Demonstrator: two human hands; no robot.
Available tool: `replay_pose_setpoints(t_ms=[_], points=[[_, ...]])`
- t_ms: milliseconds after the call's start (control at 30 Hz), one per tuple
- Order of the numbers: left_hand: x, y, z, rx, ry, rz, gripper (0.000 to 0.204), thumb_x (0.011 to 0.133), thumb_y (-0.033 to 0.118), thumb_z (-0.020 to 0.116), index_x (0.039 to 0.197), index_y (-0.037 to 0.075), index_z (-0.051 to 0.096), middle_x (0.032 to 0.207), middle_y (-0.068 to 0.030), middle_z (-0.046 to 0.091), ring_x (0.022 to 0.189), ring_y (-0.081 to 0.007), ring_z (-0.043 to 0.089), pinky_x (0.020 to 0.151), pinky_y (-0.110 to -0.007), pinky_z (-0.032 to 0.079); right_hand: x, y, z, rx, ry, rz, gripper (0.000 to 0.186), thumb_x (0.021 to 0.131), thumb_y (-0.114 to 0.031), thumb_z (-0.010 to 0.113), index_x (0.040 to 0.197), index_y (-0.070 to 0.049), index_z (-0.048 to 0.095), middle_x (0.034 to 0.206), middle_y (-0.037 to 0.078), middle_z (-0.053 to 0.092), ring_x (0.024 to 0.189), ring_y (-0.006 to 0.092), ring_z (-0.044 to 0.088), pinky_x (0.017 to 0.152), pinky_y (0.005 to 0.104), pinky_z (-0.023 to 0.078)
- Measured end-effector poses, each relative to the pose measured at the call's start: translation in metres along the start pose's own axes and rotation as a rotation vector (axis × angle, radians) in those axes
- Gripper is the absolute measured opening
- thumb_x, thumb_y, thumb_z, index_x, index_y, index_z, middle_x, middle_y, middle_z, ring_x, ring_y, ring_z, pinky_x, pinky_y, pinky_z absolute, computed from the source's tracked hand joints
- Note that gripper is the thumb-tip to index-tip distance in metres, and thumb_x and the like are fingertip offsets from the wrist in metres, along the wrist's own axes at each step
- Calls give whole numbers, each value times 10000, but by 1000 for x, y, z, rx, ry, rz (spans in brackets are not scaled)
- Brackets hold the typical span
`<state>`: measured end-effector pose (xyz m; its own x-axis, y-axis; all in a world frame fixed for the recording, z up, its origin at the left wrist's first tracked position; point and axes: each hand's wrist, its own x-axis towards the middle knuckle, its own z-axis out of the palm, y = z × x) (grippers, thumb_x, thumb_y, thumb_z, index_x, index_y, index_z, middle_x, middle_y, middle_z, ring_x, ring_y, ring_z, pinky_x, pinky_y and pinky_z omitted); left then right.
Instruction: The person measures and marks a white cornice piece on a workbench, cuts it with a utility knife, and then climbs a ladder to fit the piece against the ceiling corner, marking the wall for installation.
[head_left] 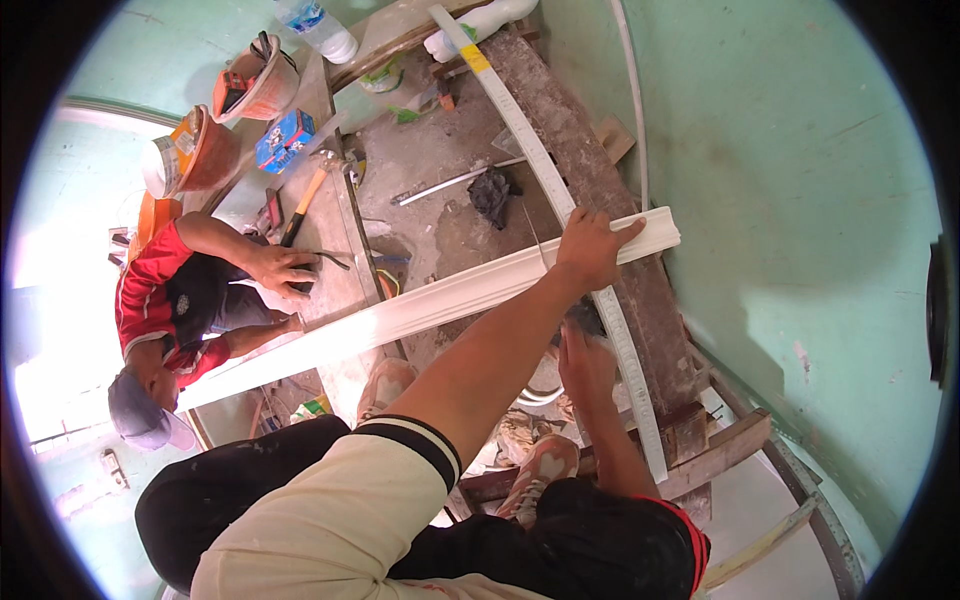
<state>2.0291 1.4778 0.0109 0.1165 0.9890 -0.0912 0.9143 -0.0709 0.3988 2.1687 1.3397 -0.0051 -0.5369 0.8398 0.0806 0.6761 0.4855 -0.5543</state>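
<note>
Across the middle lies a long white ribbed moulding (390,315), over a pale metal straightedge (632,378) that runs from top to bottom. My left hand (590,250) grips the moulding near its right end, fingers bent over it. A thin blade (534,232), apparently a saw's, stands at the moulding just left of that hand. Below the moulding my right hand (585,355) is closed on what looks like the saw's dark handle, partly hidden by my left forearm.
At left a co-worker (180,310) in a red shirt has a hand at the moulding. Beyond are buckets (260,92), a blue box (283,142), a hammer (305,200), a bottle (315,28) and a dark crumpled bag (492,195). Planks (650,330) border the green wall (790,200).
</note>
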Motion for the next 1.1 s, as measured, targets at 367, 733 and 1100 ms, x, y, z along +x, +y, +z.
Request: replay_pose_setpoints(t_ms=[367, 733, 1100], points=[[0, 4, 10, -35, -12, -2, 867, 818, 265, 822, 1616, 383, 504, 1202, -161, 669, 1219, -318, 633, 1197, -489, 341, -107, 45, 5, -89, -78, 128, 245, 1023, -121, 650, 1257, -52, 681, 858, 191, 756, 715, 381, 745, 613, 490, 589], [33, 29, -46, -351, 164, 114, 1123, 804, 308, 856, 1732, 237, 227, 1309, -243, 645, 1217, -439, 647, 1045, -507, 525, -121, 24, -30, -107, -290, 389, 196, 1066, -207, 606, 1191, -70, 668, 858, 187, 757, 756, 436, 734, 655, 531, 576], [52, 5, -82, -1328, 510, -364, 651, 984, 353, 823, 1415, -40, 533, 1274, -182, 662, 1141, -266, 670, 982, -406, 567, -157, 3, -95, 427, 112, 524, 243, 1126, -206, 557, 1207, -15, 683, 784, 160, 665, 684, 309, 665, 637, 417, 509]])
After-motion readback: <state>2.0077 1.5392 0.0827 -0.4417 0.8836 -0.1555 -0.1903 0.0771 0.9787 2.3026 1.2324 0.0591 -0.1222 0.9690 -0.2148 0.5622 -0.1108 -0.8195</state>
